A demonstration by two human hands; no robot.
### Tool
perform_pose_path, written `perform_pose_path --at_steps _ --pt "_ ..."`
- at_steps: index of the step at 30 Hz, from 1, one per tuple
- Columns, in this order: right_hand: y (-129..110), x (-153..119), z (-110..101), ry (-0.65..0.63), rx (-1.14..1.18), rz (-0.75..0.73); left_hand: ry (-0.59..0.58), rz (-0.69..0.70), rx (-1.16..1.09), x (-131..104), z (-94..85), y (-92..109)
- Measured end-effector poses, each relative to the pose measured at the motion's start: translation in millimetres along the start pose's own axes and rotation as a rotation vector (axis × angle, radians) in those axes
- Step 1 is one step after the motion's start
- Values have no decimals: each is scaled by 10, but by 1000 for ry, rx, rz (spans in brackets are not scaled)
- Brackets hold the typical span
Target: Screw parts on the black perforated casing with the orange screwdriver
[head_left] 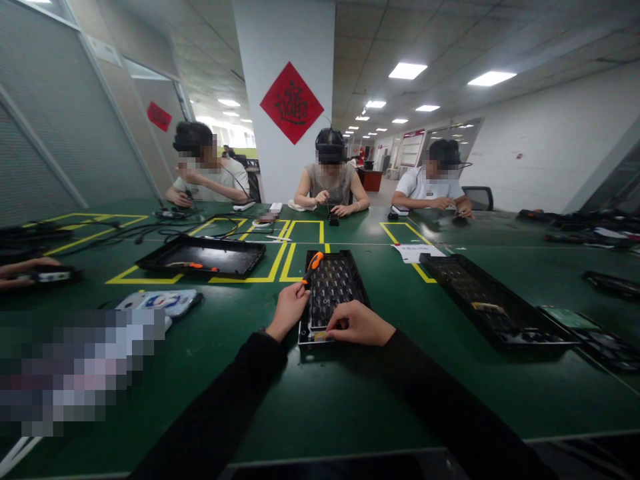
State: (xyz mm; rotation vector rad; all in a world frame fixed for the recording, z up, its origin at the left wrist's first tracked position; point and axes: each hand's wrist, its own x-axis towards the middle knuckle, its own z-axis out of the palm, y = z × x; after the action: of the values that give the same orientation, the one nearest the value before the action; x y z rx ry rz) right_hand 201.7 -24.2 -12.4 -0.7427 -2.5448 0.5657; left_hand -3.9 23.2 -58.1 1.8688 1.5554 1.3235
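Observation:
In front of me on the green table lies a black casing (341, 285) with rows of small shiny parts inside it. My left hand (289, 308) is closed around an orange-and-black screwdriver (315, 262) beside the casing's left edge, the screwdriver's handle pointing up and away. Over the near end of the casing, my right hand (357, 323) has its fingers pinched together at a small yellowish piece (320, 336). Whether anything is between those fingertips is hidden.
To the left is a black tray (220, 257) with orange-handled tools in it. A long black casing (493, 307) lies to the right, near a sheet of paper (417, 253). A phone in a printed case (163, 301) rests at left. Several people sit around the table.

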Motion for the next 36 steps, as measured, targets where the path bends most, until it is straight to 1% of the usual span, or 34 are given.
perform_pose_path --at_steps 8,19,26,36 --pt "-39 1 -30 27 16 -3 14 4 -12 5 3 -16" --pt "1 -7 -1 -16 -1 10 11 9 -7 2 9 -26" --pt "-12 -6 -7 14 0 -8 8 20 21 -2 -9 9" --pt "-23 -9 -7 6 -25 -8 15 25 41 16 25 -31"
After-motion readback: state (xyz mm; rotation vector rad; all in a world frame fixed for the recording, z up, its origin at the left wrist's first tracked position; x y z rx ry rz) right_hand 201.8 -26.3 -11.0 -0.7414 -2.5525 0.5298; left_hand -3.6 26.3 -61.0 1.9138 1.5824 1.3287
